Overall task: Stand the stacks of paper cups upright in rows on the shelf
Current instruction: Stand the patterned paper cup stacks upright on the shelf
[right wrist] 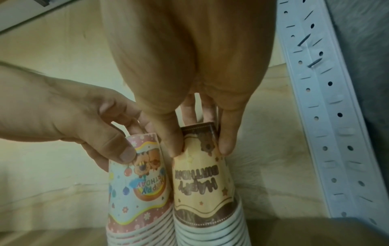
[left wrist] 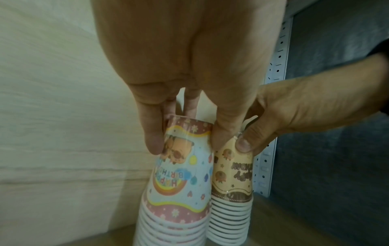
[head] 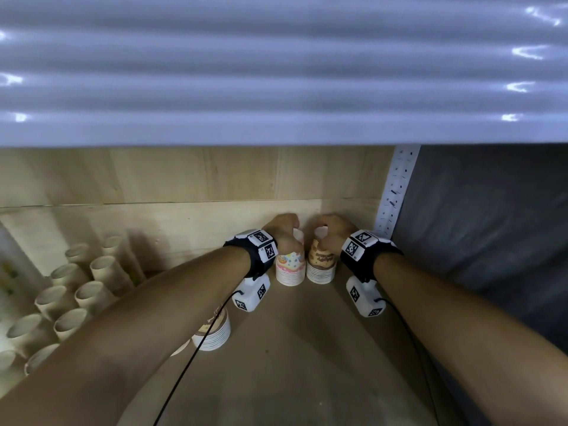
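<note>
Two upside-down cup stacks stand side by side at the shelf's back right corner. The pink and blue birthday stack (head: 289, 267) (left wrist: 181, 183) (right wrist: 136, 191) has my left hand (head: 284, 227) (left wrist: 185, 136) gripping its top from above, fingers and thumb curled round it. The tan and brown stack (head: 321, 262) (left wrist: 231, 179) (right wrist: 202, 183) is gripped the same way by my right hand (head: 327, 229) (right wrist: 200, 148). Both stacks rest on the shelf board (head: 307, 348) and touch each other. Another brown stack (head: 215, 330) stands under my left forearm.
Several plain cardboard-coloured cup stacks (head: 76, 296) lie tilted at the left. A white perforated shelf post (head: 395, 192) (right wrist: 315, 99) rises just right of the tan stack, with dark sheeting (head: 491, 226) beyond. The wooden back wall (head: 184, 176) is close behind. An upper shelf (head: 276, 72) hangs overhead.
</note>
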Available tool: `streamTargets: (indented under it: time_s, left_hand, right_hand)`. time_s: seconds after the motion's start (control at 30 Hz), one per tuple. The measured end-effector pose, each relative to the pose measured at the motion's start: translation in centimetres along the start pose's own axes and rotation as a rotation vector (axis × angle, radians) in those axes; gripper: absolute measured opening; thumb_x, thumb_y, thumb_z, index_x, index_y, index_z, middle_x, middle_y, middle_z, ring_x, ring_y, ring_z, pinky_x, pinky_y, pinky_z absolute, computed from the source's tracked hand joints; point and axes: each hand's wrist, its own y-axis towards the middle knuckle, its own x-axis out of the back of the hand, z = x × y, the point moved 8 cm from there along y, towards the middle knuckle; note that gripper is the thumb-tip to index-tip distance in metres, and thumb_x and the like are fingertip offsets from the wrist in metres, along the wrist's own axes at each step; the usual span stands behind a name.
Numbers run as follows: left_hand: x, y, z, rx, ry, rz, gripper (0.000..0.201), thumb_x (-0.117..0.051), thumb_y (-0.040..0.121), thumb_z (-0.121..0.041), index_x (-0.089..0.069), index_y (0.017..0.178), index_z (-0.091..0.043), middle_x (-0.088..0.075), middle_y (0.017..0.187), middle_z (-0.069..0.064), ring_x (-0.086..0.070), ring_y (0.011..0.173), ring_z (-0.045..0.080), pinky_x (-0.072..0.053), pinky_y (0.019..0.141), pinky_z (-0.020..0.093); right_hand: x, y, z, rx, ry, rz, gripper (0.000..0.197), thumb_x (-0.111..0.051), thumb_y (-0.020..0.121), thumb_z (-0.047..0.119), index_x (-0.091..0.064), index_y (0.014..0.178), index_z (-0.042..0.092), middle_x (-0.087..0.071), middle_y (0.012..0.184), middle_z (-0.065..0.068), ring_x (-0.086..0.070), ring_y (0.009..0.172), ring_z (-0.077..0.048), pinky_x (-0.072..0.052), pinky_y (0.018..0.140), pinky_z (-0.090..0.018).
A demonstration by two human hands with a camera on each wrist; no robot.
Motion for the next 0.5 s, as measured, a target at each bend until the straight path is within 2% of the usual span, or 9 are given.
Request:
streamTargets:
  time_s: [0.07, 0.13, 0.2, 0.33, 0.37, 0.43, 0.5]
  left_hand:
    - [0.4, -0.3, -0.1, 0.013, -0.013, -0.029, 0.063, -0.074, 0.077, -0.033, -0.051, 0.132, -0.013, -0.053, 0.132, 0.005, -0.055, 0.115, 0.027, -0.051, 0.087, 0.035]
    - [0.8, -0.4, -0.5, 0.012, 0.035, -0.058, 0.055, -0.069, 0.078, -0.04, -0.055, 0.124, -0.012, -0.056, 0.125, 0.004, -0.057, 0.108, 0.027, -0.053, 0.087, 0.038]
    - [1.0, -0.5, -0.9, 0.002, 0.096, -0.057, 0.046, -0.068, 0.081, -0.039, -0.059, 0.117, -0.011, -0.058, 0.119, 0.005, -0.057, 0.104, 0.026, -0.051, 0.08, 0.034]
    - [0.7, -0.4, -1.5, -0.05, 0.152, -0.015, 0.041, -0.07, 0.083, -0.028, -0.061, 0.12, -0.011, -0.058, 0.124, 0.007, -0.057, 0.11, 0.025, -0.043, 0.075, 0.027]
    - [0.6, -0.4, -1.5, -0.054, 0.144, -0.003, 0.043, -0.072, 0.082, -0.027, -0.06, 0.121, -0.013, -0.057, 0.126, 0.006, -0.056, 0.11, 0.025, -0.044, 0.076, 0.028]
    - [0.6, -0.5, -1.3, -0.047, 0.123, 0.005, 0.051, -0.073, 0.081, -0.029, -0.057, 0.126, -0.013, -0.055, 0.129, 0.007, -0.056, 0.113, 0.026, -0.049, 0.082, 0.031]
    - [0.8, -0.6, -1.1, -0.023, 0.111, -0.011, 0.058, -0.071, 0.081, -0.035, -0.055, 0.13, -0.01, -0.053, 0.131, 0.008, -0.055, 0.115, 0.028, -0.052, 0.089, 0.036]
  right_hand:
    - [-0.1, -0.1, -0.1, -0.004, 0.023, 0.017, 0.026, -0.066, 0.084, 0.006, -0.07, 0.099, 0.026, -0.063, 0.103, 0.009, -0.057, 0.094, -0.01, -0.043, 0.079, -0.025]
    - [0.1, -0.1, 0.1, -0.002, 0.012, 0.016, 0.024, -0.066, 0.084, 0.006, -0.071, 0.099, 0.024, -0.062, 0.102, 0.009, -0.056, 0.092, -0.009, -0.043, 0.078, -0.025]
    - [0.2, -0.1, 0.3, 0.011, -0.027, 0.005, 0.018, -0.065, 0.085, 0.006, -0.064, 0.089, 0.024, -0.061, 0.098, 0.009, -0.057, 0.091, -0.011, -0.042, 0.078, -0.024]
    - [0.3, -0.1, 0.3, -0.029, -0.035, -0.004, 0.031, -0.067, 0.083, 0.007, -0.056, 0.07, 0.032, -0.057, 0.08, 0.016, -0.055, 0.074, -0.001, -0.043, 0.067, -0.02]
    - [0.2, -0.1, 0.3, -0.039, -0.038, 0.0, 0.028, -0.068, 0.083, 0.007, -0.058, 0.073, 0.031, -0.06, 0.083, 0.014, -0.058, 0.078, -0.005, -0.044, 0.068, -0.021]
    - [0.0, 0.0, 0.1, -0.061, -0.059, 0.008, 0.015, -0.067, 0.085, 0.009, -0.067, 0.092, 0.022, -0.068, 0.1, 0.002, -0.064, 0.096, -0.018, -0.05, 0.078, -0.028]
    - [0.0, 0.1, -0.1, -0.087, -0.069, 0.0, 0.025, -0.067, 0.086, 0.011, -0.067, 0.111, 0.013, -0.066, 0.115, -0.006, -0.062, 0.108, -0.024, -0.049, 0.086, -0.031]
